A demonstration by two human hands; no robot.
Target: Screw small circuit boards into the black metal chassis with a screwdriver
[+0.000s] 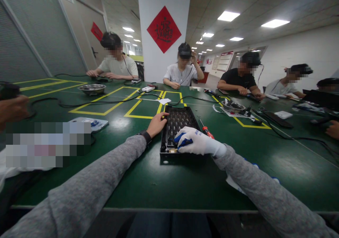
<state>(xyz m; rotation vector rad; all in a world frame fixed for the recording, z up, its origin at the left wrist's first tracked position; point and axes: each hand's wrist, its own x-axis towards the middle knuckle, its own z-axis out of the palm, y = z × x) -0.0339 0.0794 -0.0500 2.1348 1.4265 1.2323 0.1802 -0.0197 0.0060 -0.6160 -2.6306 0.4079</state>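
Observation:
A long black case [182, 117] with rows of small dark shapes inside lies on the green table in front of me. My left hand [158, 124] is bare, with a dark band at the wrist, and rests its fingers on the case's left rim. My right hand [192, 141], in a white glove with blue fingertips, is over the near end of the case, its fingers bent together. What it grips, if anything, is hidden. Close to those fingertips sits a small tan part [173, 150]. A screwdriver [208, 132] with a red handle lies just right of the case.
Metal bowls stand at the far left [92, 89] and right [233, 106]. Black cables [66, 105] cross the green table [137, 192]. A clear bag [97, 124] lies left. Several people sit around the table, and a person's hand [14, 109] shows at the left edge.

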